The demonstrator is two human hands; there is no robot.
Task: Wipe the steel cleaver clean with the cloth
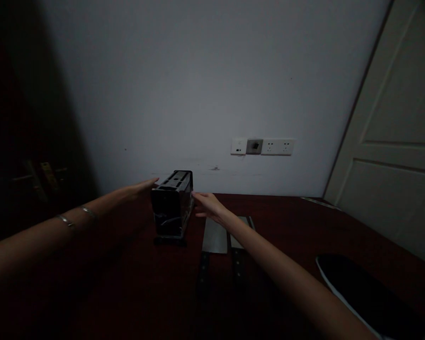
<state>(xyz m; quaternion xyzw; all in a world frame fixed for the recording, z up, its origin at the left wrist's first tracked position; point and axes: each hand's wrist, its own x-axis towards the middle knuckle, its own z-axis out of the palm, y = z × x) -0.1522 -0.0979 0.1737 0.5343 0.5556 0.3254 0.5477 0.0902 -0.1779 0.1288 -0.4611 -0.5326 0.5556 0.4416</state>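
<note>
A black knife block [167,212] with slots along its top stands upright on a dark red table [127,293]. My left hand [143,186] is against its left side, its fingers partly hidden behind the block. On the opposite side, my right hand [208,206] presses its fingertips to the block, with the lower fingers spread a little. Between them the two hands hold the block. Just right of it lie a broad-bladed cleaver [215,237] and a second knife [237,242], both with black riveted handles toward me. My right forearm covers part of the second blade.
A dark, rounded flat object [361,288] with a pale rim lies at the right. Behind the table is a white wall with sockets [277,147]. A pale door [400,165] stands at the right, and a dark door with a metal lock [49,175] at the left.
</note>
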